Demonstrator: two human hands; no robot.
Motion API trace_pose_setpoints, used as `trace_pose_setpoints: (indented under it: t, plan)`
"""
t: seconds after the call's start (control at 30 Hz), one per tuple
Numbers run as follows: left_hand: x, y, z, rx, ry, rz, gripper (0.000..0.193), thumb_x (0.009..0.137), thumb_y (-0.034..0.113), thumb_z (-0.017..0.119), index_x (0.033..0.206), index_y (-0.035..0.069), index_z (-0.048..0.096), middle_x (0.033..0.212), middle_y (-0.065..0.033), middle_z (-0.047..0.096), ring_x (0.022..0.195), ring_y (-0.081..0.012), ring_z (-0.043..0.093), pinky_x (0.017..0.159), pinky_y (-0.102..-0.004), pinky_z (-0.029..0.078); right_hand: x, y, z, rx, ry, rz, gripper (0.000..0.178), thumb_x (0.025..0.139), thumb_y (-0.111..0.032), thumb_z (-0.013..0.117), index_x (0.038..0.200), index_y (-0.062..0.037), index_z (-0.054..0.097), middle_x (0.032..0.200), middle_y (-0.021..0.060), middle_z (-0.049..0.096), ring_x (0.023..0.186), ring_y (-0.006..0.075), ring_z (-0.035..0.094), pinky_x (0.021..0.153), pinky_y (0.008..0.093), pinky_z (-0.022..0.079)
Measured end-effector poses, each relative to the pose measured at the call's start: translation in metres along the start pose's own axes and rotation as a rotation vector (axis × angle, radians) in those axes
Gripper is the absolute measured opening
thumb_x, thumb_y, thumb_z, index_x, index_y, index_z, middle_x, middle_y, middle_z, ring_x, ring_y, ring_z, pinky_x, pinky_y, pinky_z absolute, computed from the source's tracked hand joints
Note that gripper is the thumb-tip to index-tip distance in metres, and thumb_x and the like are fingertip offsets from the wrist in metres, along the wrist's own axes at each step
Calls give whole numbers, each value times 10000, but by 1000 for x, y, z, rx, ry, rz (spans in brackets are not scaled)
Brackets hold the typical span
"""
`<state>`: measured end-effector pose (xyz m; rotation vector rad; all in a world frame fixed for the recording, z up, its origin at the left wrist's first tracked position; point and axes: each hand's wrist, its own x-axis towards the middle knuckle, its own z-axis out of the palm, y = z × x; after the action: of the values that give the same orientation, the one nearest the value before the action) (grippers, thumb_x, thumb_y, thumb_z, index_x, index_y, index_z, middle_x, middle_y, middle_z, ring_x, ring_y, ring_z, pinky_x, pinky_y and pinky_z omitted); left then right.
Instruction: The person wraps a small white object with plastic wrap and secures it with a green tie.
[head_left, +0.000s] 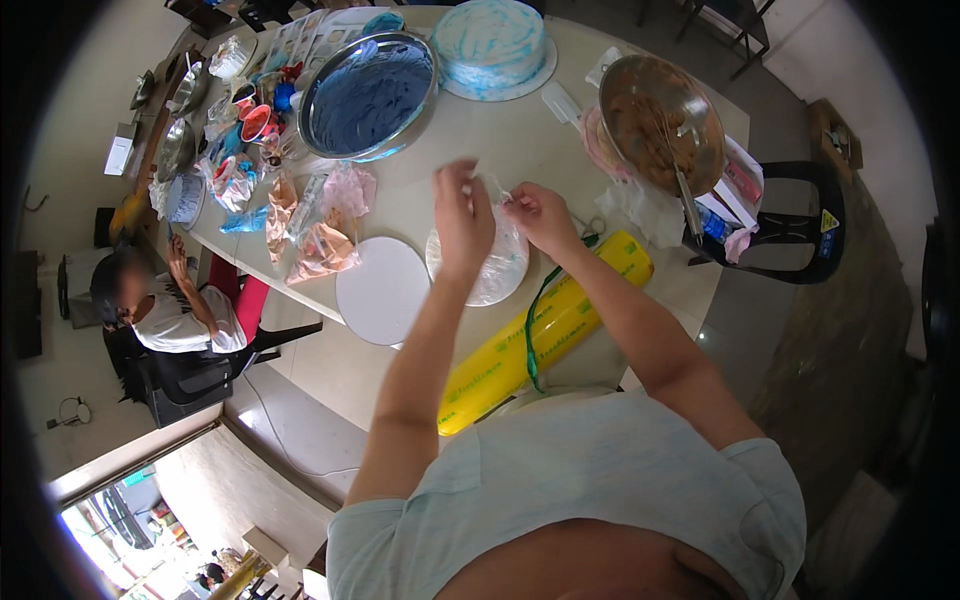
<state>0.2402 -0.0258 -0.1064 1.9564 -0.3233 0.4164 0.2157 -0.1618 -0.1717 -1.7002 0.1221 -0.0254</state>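
Note:
My right hand (541, 217) pinches the gathered edge of a piece of clear plastic (503, 250) between thumb and fingertips. The crinkled film spreads over a round, whitish shape below, whose kind I cannot make out. Beside it, my left hand (463, 220) is raised with the fingers bent and partly apart, slightly blurred; nothing shows in it. Left of the film lies a round white board (383, 291). A long yellow roll (545, 335) with a dark green strap (532, 345) slants beneath my right forearm, close to my body.
Across the table stand a steel bowl of dark blue cream (370, 100) and a white-and-blue frosted cake (492, 45). At right, a steel bowl (662, 122) holds brown mixture and a whisk (683, 185). Filled plastic bags (325, 250) crowd the left. Another person (190, 305) sits there.

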Motion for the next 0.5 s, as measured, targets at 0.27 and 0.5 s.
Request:
trace_pose_setpoints:
  t: [0.27, 0.5]
  plan:
    - [-63, -10, -4, 375, -187, 221, 334, 831, -82, 539, 1155, 1, 549, 1131, -168, 610, 1066, -343, 573, 928, -444, 463, 10, -29, 1, 273, -49, 311, 161, 921, -155, 694, 927, 3, 669, 849, 42, 665, 797, 96, 591, 718, 259, 473]
    - [-65, -23, 5, 283, -140, 117, 448, 825, -59, 550, 1259, 1, 455, 1258, -212, 543, 1190, -411, 517, 1013, -493, 427, 30, -25, 6, 404, -27, 241, 210, 952, -196, 681, 909, 2, 625, 772, 58, 650, 677, 144, 544, 644, 312, 453]
